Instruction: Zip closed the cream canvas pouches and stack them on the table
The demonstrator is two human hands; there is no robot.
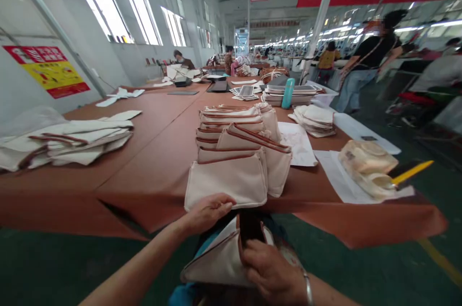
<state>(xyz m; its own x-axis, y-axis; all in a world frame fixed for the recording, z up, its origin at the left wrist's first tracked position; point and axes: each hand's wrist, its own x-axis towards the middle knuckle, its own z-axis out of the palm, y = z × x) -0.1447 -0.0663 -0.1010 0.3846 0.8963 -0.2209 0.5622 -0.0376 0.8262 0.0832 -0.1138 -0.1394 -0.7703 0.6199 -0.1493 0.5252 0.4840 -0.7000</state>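
Observation:
On my lap rests a cream bag piece point(216, 260) with brown-edged seams, its dark opening facing up. My right hand point(269, 267), with a bracelet at the wrist, is closed on the edge of that opening. My left hand point(212, 210) is at the table's front edge, by the lower edge of the nearest cream pouch point(227, 181); its fingers are bent together and whether they hold anything is hidden. Behind that pouch, several similar pouches with brown edging stand in a leaning row.
A brown-covered table point(144, 152) carries cream fabric pieces point(90, 137) at left. At right are a glue-stained container point(368, 157), a yellow-handled tool point(413, 172), white paper point(298, 145) and a teal bottle point(288, 93). A person point(371, 56) stands beyond, at right.

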